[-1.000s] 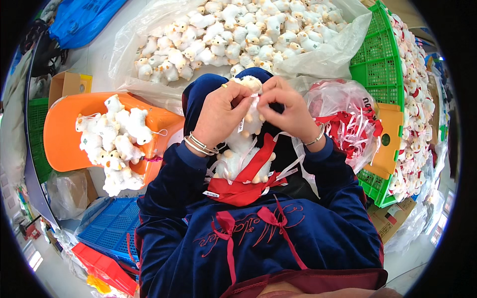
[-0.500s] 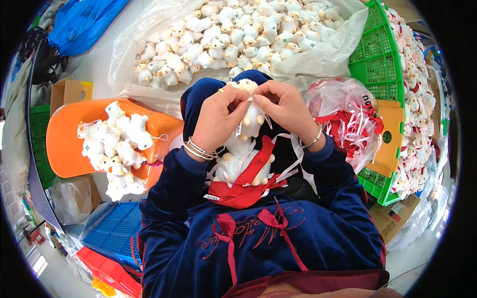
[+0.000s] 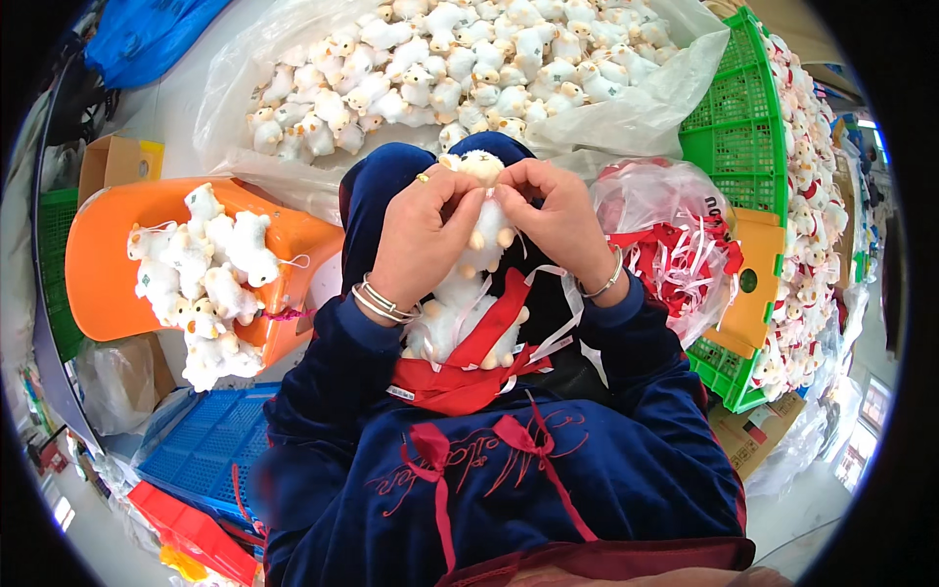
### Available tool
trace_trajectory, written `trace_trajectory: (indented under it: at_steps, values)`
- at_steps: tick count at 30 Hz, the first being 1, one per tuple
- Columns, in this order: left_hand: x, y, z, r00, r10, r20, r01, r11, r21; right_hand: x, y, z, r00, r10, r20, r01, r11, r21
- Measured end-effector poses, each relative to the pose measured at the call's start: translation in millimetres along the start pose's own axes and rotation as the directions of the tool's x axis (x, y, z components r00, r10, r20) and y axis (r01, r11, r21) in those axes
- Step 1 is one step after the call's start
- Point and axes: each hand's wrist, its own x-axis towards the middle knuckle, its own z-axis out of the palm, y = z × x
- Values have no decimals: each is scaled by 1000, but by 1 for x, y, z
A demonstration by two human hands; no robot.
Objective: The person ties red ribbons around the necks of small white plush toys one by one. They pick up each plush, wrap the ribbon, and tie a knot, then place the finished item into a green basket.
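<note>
A small white plush animal (image 3: 480, 252) with a cream head and tan feet stands upright above my lap. My left hand (image 3: 427, 227) pinches at the front of its neck, thumb and forefinger closed on a thin pale ribbon. My right hand (image 3: 559, 217) does the same from the other side, its fingertips almost touching the left ones. The fingers hide most of the ribbon. Below, more white plush (image 3: 440, 328) lies on my lap with red ribbons (image 3: 460, 382) across it, with white strips among them.
Ahead, many white plush animals (image 3: 411, 73) lie on clear plastic sheeting. Several more sit on an orange stool (image 3: 108, 264) at left. At right are a clear bag of red and white ribbons (image 3: 675, 269) and a green crate (image 3: 734, 127). A blue crate (image 3: 210, 445) stands lower left.
Both hands stay pinched at the plush animal's neck. Ribbon ends that hung beside its body no longer show. The whole view has shifted slightly.
</note>
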Motion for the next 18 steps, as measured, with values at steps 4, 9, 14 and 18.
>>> trace_trajectory:
  at_steps: [4,9,14,18]
  values:
    - [-5,-7,-1,997,59,-49,-52,990,133,1,11,-2,989,150,14,-149,967,205]
    - [-8,-15,-3,997,-20,-74,23,999,39,0,15,-5,992,120,28,-123,947,297]
    - [-10,-11,-5,966,-257,40,260,943,-208,0,15,-10,986,130,102,-160,910,383]
    - [-12,-5,-12,974,-217,66,224,967,-123,-7,3,-15,978,168,125,-198,938,285]
